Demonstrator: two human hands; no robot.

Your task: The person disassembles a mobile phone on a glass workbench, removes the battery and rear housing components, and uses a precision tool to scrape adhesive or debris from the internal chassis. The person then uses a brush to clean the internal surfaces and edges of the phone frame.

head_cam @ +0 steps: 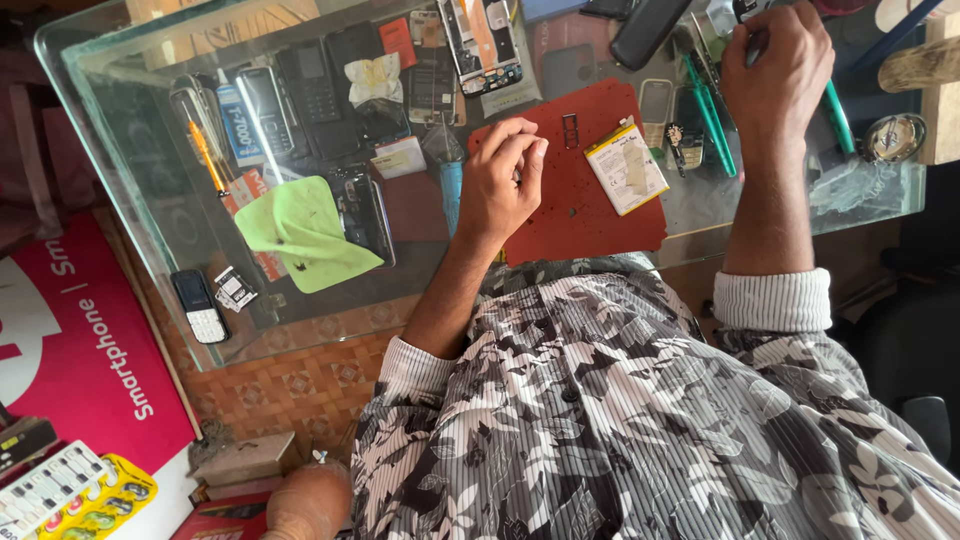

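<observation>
My left hand [503, 183] hovers over the red work mat [590, 215] with its fingers curled and the tips pinched together. Whether anything small sits between them is too small to tell. A white and yellow phone battery [626, 166] lies on the mat to its right, and a small SIM tray [570, 130] lies just beyond. My right hand [775, 75] is at the far right of the glass table, closed around a dark slim tool [755, 42] whose tip is hidden by the fingers.
An opened phone [482, 42] lies at the far edge. Green-handled tools [708, 115] lie beside my right hand. Under the glass top [120, 120] are several old phones and a green cloth [300, 232]. A pink poster [80, 340] lies on the floor, left.
</observation>
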